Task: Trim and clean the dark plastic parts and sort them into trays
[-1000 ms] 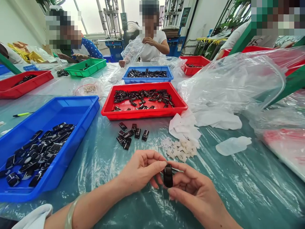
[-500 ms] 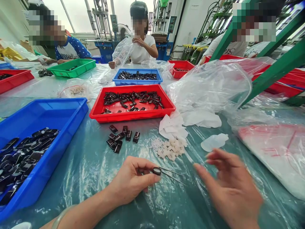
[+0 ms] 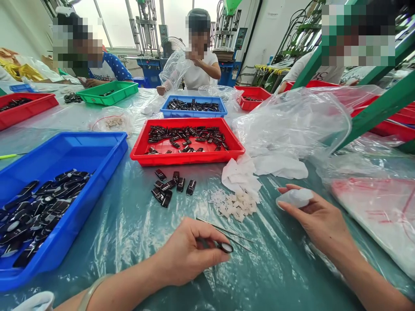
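Between the thumb and fingers of my left hand (image 3: 191,250) is a small black part with a pale oval end (image 3: 226,247). Thin metal tweezers (image 3: 240,239) lie on the plastic-covered table just beyond those fingers. My right hand (image 3: 317,216) is closed around a small translucent squeeze bottle (image 3: 296,198), held tilted above the table. Left of the bottle lies a pile of small cream-coloured pieces (image 3: 238,206) with tiny clear bits (image 3: 218,199) beside it. Several glossy black parts (image 3: 168,185) are grouped further left on the table.
A blue tray (image 3: 106,151) of black parts stands at the left. Ahead is a red tray (image 3: 191,159) of black parts, with a blue tray (image 3: 194,113) behind. Clear plastic bags (image 3: 292,121) and a green metal frame (image 3: 372,116) occupy the right. Several people sit across the table.
My right hand, open before, has taken hold of the squeeze bottle from the table. My left hand has turned the black part so its pale oval end shows. The view has shifted slightly.
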The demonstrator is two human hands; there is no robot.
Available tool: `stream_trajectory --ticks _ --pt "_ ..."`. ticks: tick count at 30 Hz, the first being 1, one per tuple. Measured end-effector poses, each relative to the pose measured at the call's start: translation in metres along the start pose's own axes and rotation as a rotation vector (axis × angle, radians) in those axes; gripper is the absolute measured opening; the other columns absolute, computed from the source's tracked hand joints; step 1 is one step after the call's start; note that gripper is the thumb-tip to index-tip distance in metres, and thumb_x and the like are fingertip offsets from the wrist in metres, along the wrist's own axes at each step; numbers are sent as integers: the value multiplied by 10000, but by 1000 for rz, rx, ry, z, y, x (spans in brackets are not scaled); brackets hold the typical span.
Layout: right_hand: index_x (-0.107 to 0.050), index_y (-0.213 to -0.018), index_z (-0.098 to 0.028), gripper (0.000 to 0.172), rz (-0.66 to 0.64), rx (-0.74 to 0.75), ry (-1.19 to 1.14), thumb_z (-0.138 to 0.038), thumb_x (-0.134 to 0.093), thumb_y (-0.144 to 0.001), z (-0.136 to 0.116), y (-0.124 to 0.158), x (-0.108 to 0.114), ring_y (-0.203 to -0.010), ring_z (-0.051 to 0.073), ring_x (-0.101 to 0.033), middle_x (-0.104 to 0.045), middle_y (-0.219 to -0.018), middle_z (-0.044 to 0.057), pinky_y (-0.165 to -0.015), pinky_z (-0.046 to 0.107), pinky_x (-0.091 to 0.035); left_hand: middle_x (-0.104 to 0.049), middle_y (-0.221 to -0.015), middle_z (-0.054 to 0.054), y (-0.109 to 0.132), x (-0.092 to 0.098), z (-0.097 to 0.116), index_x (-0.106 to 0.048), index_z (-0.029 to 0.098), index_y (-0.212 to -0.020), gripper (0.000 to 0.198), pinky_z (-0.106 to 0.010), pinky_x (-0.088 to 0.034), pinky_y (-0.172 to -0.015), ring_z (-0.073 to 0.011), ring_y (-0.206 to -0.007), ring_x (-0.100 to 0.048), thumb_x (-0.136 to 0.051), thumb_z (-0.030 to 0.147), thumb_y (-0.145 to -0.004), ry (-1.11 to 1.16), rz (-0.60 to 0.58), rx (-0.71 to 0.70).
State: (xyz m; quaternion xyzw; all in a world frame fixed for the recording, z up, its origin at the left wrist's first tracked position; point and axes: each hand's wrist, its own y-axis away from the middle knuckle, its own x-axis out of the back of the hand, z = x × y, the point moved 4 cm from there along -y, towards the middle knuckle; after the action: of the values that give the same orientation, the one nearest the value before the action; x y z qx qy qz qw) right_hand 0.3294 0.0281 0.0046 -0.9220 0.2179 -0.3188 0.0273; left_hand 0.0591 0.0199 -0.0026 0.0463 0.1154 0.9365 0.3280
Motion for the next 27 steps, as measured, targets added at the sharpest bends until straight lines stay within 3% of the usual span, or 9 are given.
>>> stream_trajectory --ticks 4,9,12,15,19,27 --pt "-613 -1032 -214 393 -32 143 10 -357 -688 -674 -22 16 -5 -867 216 -622 -680 -963 71 -753 307 -492 -555 -623 -6 2 -3 1 -684 121 -775 174 -164 -314 -481 -55 -523 -400 -656 272 -694 101 -73 -6" --pt "-474 -1214 -241 433 -133 627 187 -213 -556 -790 -65 47 -17 -893 186 -601 -639 -970 49 -761 312 -500 -524 -592 -2 2 -4 -2 -671 111 -771 204 -171 -312 -470 -54 -498 -385 -672 292 -678 162 -99 23" --pt "-487 -1131 -224 347 -133 785 310 -125 -482 -798 -82 58 -22 -871 179 -606 -633 -932 50 -705 290 -518 -512 -570 -3 3 -4 -3 -671 107 -786 230 -178 -340 -481 -61 -493 -402 -676 308 -674 173 -125 28" --pt "-514 -1068 -226 313 -157 918 359 -94 -476 -787 -91 63 -26 -895 186 -598 -646 -955 48 -740 310 -513 -517 -574 -5 4 -4 -4 -675 111 -796 230 -176 -367 -488 -65 -494 -431 -672 308 -679 169 -142 31" --pt "-531 -1092 -228 338 -138 1026 394 -90 -469 -790 -98 67 -25 -923 196 -587 -663 -979 55 -771 328 -505 -552 -585 -14 4 -4 -2 -681 114 -805 207 -174 -408 -496 -81 -502 -501 -669 278 -678 178 -151 50" --pt "-550 -1139 -249 375 -125 1087 414 -96 -440 -814 -94 72 -24 -1008 212 -543 -646 -1058 46 -836 363 -464 -559 -576 -8 5 -4 -4 -680 118 -795 209 -160 -430 -492 -81 -505 -532 -668 297 -687 178 -161 64"
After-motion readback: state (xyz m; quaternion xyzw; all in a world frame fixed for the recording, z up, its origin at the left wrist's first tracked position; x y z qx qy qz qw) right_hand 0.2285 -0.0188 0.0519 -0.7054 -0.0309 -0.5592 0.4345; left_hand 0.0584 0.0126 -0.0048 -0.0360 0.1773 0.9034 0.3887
